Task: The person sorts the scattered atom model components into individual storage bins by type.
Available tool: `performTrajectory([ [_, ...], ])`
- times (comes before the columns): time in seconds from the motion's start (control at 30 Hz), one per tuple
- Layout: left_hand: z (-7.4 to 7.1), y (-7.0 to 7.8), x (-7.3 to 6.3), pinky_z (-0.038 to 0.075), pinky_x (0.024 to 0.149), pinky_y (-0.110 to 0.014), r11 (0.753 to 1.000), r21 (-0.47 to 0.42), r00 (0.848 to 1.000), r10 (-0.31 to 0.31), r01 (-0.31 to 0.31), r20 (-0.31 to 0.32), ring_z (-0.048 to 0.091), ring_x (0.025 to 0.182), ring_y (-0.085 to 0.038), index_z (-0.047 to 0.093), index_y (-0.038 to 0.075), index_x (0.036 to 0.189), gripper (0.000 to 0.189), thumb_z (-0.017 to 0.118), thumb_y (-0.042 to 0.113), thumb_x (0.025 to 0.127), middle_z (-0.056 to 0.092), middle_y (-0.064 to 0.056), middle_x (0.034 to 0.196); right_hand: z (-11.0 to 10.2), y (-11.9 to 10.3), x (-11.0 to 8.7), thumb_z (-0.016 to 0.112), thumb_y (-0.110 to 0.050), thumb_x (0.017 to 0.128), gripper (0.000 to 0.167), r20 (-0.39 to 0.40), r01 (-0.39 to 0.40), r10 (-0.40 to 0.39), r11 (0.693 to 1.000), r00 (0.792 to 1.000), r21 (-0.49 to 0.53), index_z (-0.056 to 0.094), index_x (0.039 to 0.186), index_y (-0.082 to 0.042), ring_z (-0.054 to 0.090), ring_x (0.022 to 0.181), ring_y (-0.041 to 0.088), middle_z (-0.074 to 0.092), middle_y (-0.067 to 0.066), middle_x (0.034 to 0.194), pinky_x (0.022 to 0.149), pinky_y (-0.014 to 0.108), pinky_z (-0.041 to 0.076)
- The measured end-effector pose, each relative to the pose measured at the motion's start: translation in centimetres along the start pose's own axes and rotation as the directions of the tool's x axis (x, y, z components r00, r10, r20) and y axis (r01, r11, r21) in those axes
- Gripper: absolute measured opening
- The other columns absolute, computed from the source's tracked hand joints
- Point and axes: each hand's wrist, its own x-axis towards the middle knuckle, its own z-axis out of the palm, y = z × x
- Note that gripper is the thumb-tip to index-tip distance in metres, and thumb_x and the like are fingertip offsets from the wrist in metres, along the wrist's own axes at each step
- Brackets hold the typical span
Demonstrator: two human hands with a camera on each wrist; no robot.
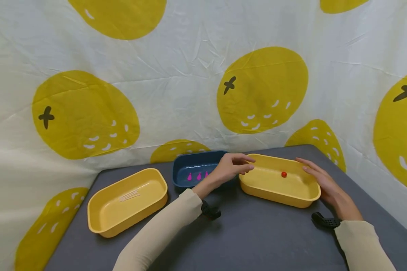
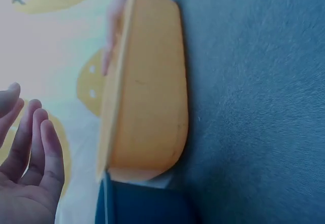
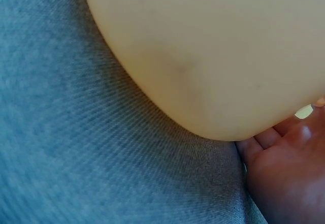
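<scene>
My left hand hovers over the gap between the dark blue tray and the right-hand yellow tray. Its fingers are loosely bent, and nothing shows in its grasp in the left wrist view. A small red ball lies inside that yellow tray. My right hand rests along the tray's right end, fingers extended by the rim; in the right wrist view its palm lies beside the tray wall. Several pink pear-shaped pieces sit in the blue tray, partly hidden by my left wrist.
Another yellow tray stands at the left, holding several thin pale sticks. All three trays rest on a dark grey tabletop. A white cloth with yellow fruit prints hangs close behind the table and at its sides.
</scene>
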Motion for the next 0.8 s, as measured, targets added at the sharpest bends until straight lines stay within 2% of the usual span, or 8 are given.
performTrajectory([
  [0.13, -1.1, 0.4, -2.0, 0.058, 0.093, -0.055, 1.0, -0.023, 0.999, 0.002, -0.003, -0.039, 0.067, 0.106, -0.045, 0.073, 0.011, 0.127, 0.032, 0.071, 0.025, 0.099, 0.076, -0.011, 0.119, -0.2, 0.1, -0.1, 0.041, -0.031, 0.113, 0.058, 0.0, -0.003, 0.003, 1.0, 1.0, 0.004, 0.021, 0.167, -0.026, 0.065, 0.114, -0.001, 0.053, -0.028, 0.134, 0.085, 0.031, 0.062],
  [0.23, -2.0, 0.5, -3.9, 0.058, 0.093, -0.055, 1.0, -0.013, 0.997, 0.0, -0.001, -0.073, 0.068, 0.104, -0.045, 0.074, 0.013, 0.126, 0.031, 0.072, 0.026, 0.099, 0.076, -0.014, 0.114, -0.2, 0.1, 0.0, 0.041, -0.032, 0.113, 0.059, -0.003, -0.006, 0.006, 1.0, 1.0, -0.012, 0.018, 0.167, -0.024, 0.064, 0.114, -0.003, 0.051, -0.029, 0.134, 0.086, 0.03, 0.061],
  [0.37, -3.2, 0.0, -6.6, 0.061, 0.089, -0.042, 1.0, 0.013, 0.991, 0.006, -0.005, -0.136, 0.071, 0.098, -0.038, 0.074, 0.011, 0.124, 0.029, 0.072, 0.025, 0.098, 0.076, -0.013, 0.107, 0.0, 0.1, 0.2, 0.042, -0.033, 0.112, 0.061, -0.012, -0.009, 0.008, 1.0, 1.0, -0.028, 0.019, 0.167, -0.023, 0.064, 0.114, -0.004, 0.049, -0.028, 0.133, 0.086, 0.029, 0.061],
  [0.57, -4.7, -1.0, -10.5, 0.062, 0.085, -0.039, 0.998, 0.063, 0.975, 0.02, -0.007, -0.222, 0.071, 0.091, -0.024, 0.077, 0.015, 0.118, 0.022, 0.073, 0.024, 0.098, 0.077, -0.009, 0.108, 0.1, 0.0, 0.1, 0.041, -0.031, 0.113, 0.059, -0.001, 0.008, -0.008, 1.0, 1.0, -0.019, 0.019, 0.167, -0.023, 0.065, 0.114, -0.002, 0.052, -0.027, 0.135, 0.085, 0.03, 0.062],
  [0.7, -5.3, -1.7, -12.6, 0.061, 0.083, -0.03, 0.997, 0.067, 0.973, -0.007, 0.023, -0.232, 0.07, 0.094, -0.034, 0.077, 0.016, 0.117, 0.021, 0.073, 0.024, 0.098, 0.076, -0.011, 0.106, 0.2, 0.0, 0.0, 0.041, -0.03, 0.113, 0.058, 0.005, 0.016, -0.016, 1.0, 1.0, -0.006, 0.021, 0.167, -0.024, 0.066, 0.113, -0.001, 0.053, -0.028, 0.134, 0.084, 0.031, 0.062],
  [0.8, -5.7, -2.4, -13.9, 0.061, 0.084, -0.032, 0.996, 0.068, 0.972, -0.039, 0.056, -0.23, 0.068, 0.096, -0.043, 0.076, 0.015, 0.118, 0.022, 0.072, 0.023, 0.098, 0.076, -0.012, 0.105, 0.2, 0.0, -0.1, 0.041, -0.031, 0.113, 0.058, 0.0, 0.011, -0.011, 1.0, 1.0, -0.012, 0.02, 0.167, -0.025, 0.066, 0.113, -0.002, 0.052, -0.029, 0.133, 0.084, 0.03, 0.062],
])
